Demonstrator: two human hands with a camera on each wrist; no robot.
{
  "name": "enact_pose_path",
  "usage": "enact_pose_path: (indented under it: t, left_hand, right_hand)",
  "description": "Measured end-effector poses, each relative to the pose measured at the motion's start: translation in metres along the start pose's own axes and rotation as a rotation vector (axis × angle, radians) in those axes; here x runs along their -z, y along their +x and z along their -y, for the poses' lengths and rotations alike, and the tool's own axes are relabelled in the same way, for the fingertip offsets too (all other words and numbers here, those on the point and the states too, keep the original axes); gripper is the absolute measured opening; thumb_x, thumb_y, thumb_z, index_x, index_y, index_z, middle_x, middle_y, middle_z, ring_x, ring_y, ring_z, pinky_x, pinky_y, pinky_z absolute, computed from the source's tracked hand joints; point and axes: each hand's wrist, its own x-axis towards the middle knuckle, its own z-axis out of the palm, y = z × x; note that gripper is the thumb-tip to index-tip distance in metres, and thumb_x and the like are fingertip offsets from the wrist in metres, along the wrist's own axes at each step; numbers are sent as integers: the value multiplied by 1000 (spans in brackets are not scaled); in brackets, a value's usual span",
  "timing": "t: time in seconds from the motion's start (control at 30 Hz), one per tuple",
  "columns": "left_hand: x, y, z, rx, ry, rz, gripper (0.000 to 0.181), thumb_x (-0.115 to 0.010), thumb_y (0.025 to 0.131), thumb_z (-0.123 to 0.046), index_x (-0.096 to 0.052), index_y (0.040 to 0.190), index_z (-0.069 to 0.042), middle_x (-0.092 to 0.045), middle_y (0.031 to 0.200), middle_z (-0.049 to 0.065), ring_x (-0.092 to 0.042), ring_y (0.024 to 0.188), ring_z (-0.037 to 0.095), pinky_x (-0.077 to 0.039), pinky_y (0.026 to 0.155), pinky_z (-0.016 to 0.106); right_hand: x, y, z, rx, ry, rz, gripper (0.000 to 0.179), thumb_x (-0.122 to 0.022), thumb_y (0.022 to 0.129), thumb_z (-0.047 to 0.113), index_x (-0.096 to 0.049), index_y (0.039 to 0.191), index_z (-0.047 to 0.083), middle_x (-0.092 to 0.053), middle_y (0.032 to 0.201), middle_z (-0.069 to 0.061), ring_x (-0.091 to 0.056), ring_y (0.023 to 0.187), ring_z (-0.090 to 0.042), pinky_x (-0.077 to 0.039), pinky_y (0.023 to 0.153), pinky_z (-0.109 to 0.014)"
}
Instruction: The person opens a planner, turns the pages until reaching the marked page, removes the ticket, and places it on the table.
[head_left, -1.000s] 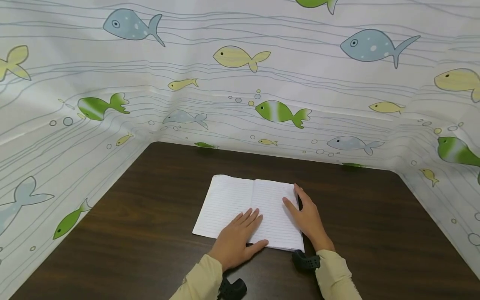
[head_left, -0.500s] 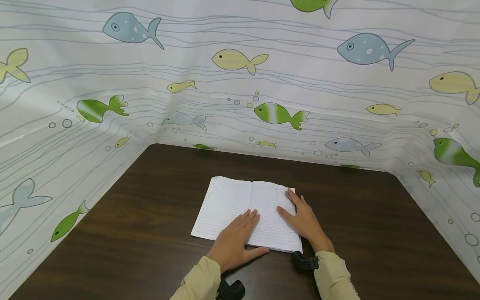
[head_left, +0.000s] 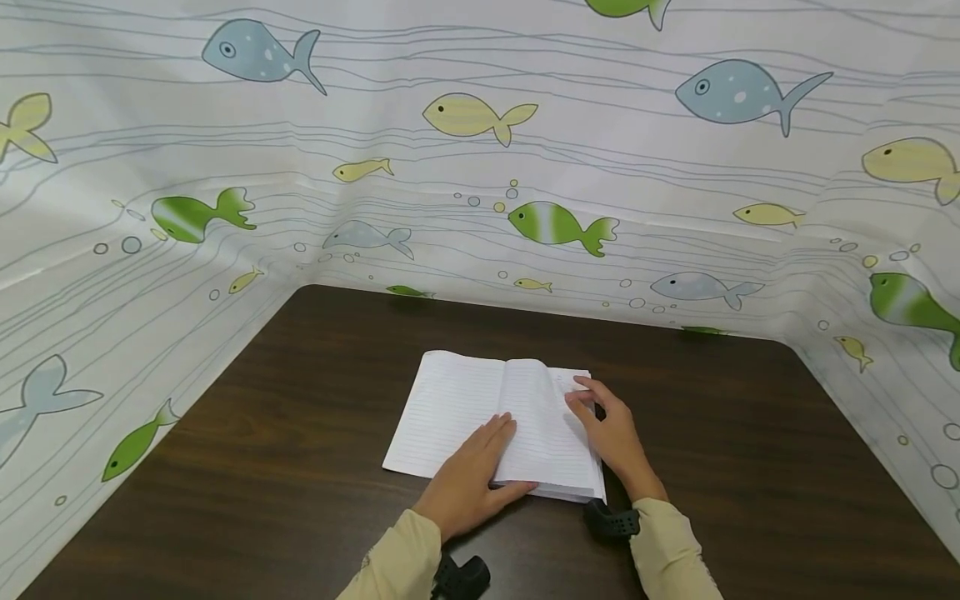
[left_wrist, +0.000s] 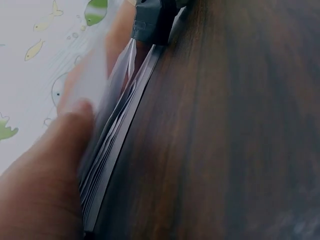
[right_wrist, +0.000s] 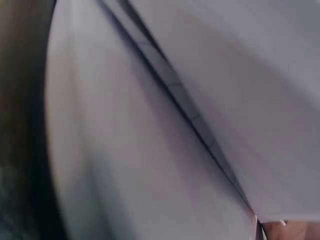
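An open lined notebook [head_left: 453,400] lies on the dark table, its right-hand page [head_left: 536,400] arched up off the leaves below. My left hand [head_left: 467,482] rests flat across the notebook's lower middle, fingers straight, thumb along the bottom edge. At the right edge my right hand [head_left: 618,433] pinches the lifted page between curled thumb and fingers. Slightly fanned leaves [left_wrist: 112,137] show beside the left thumb in the left wrist view. White paper [right_wrist: 250,100] fills most of the right wrist view, with a bit of skin at its lower right corner.
Dark wood-grain table [head_left: 285,433] surrounds the notebook. White cloth printed with fish [head_left: 562,150] hangs along the back and both sides. Black camera mounts [head_left: 613,522] sit at both wrists, below the beige sleeves [head_left: 671,550].
The right hand's fingers slid inward over the page, then drew back toward the right edge and curled. The right-hand page has risen into an arch. The left hand stays nearly in place.
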Motion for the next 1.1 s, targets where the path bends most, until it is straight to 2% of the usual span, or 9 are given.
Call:
enact_pose_path:
  t: [0.33, 0.43, 0.6, 0.7, 0.77, 0.83, 0.97, 1.03, 1.1]
  left_hand:
    - [-2, 1, 0, -61, -121, -179, 78, -74, 95, -19, -32, 159, -2, -38, 162, 18, -42, 147, 29, -43, 115, 46]
    - [-2, 3, -2, -90, -112, -295, 81, -74, 93, -12, -29, 160, -1, -39, 161, 17, -45, 145, 28, -44, 114, 46]
    - [0, 6, -2, -96, 98, -609, 86, -67, 82, 15, -29, 158, 5, -40, 159, 22, -41, 146, 37, -31, 122, 48]
    - [1, 8, 0, -25, 291, -682, 94, -63, 71, 24, -33, 158, 4, -31, 163, 27, -30, 152, 42, -20, 126, 52]
    - [1, 7, 1, -17, 342, -651, 86, -63, 73, 21, -41, 154, 3, -32, 163, 27, -28, 153, 41, -21, 126, 52]
    - [1, 7, 2, -41, 326, -551, 73, -67, 82, 11, -47, 152, 2, -36, 163, 24, -32, 153, 36, -25, 125, 51]
    - [-1, 3, 2, -141, 213, -192, 57, -58, 105, -32, -49, 153, -1, -46, 159, 13, -40, 149, 25, -29, 124, 44]
    - [-1, 1, 1, -150, 193, -18, 68, -50, 106, -53, -46, 156, -6, -44, 161, 8, -38, 151, 20, -27, 125, 42]
    - [-1, 0, 0, -138, 199, 90, 77, -46, 103, -65, -44, 158, -11, -39, 164, 5, -33, 153, 17, -24, 126, 41]
  right_hand:
    - [2, -2, -4, 6, 62, -35, 48, -38, 114, 29, -45, 154, 3, -56, 148, -21, -44, 145, -36, -29, 122, -55]
    - [3, -2, -5, -2, 14, -23, 53, -43, 113, 27, -35, 160, 3, -48, 156, -21, -38, 149, -36, -27, 123, -55]
    - [4, -2, -4, -43, -105, 46, 71, -65, 103, 23, -31, 163, 8, -44, 160, -17, -30, 153, -36, -22, 124, -57]
    - [4, -2, -4, -54, -141, 64, 75, -68, 100, 22, -30, 163, 9, -42, 161, -17, -28, 154, -37, -22, 124, -57]
    - [3, -2, -4, -55, -179, 76, 78, -69, 100, 25, -27, 164, 8, -37, 164, -19, -26, 154, -40, -22, 123, -59]
    - [3, -2, -4, -53, -212, 87, 83, -69, 99, 31, -24, 165, 8, -32, 166, -19, -24, 154, -42, -21, 123, -61]
    - [2, -1, -3, -50, -252, 93, 93, -70, 98, 40, -18, 166, 7, -24, 169, -20, -20, 154, -47, -18, 121, -65]
    - [1, -1, -1, -49, -262, 91, 94, -70, 97, 42, -17, 166, 7, -24, 169, -19, -19, 154, -48, -18, 121, -66]
    - [1, -1, 0, -45, -277, 91, 94, -70, 97, 42, -16, 166, 6, -23, 169, -20, -18, 153, -50, -18, 120, -67]
